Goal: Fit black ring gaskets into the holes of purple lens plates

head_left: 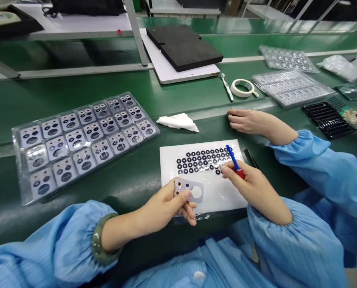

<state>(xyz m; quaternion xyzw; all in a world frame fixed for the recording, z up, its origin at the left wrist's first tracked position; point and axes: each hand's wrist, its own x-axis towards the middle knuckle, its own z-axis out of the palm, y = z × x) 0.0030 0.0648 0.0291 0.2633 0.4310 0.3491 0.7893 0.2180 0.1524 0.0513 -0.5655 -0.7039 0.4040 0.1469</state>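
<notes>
My left hand (174, 202) pinches a small grey camera-cover plate (198, 193) between thumb and fingers. The plate has one large round opening and several small ringed holes. My right hand (250, 184) is closed around a slim blue-and-red pen-like tool (233, 158), its blue end pointing up. Its fingertips are over a white sheet (202, 202) that bears rows of small black rings (198, 159). Whether those fingertips also pinch a ring is too small to tell. The plate is just above the sheet's lower left part.
At left lies a clear tray (88, 140) of similar plates. A white tissue (178, 122), toothbrush (227, 87) and tape roll (242, 88) lie beyond the sheet. A co-worker's hand (253, 123) reaches in from the right. Black foam (186, 46) and more trays (292, 87) stand farther back.
</notes>
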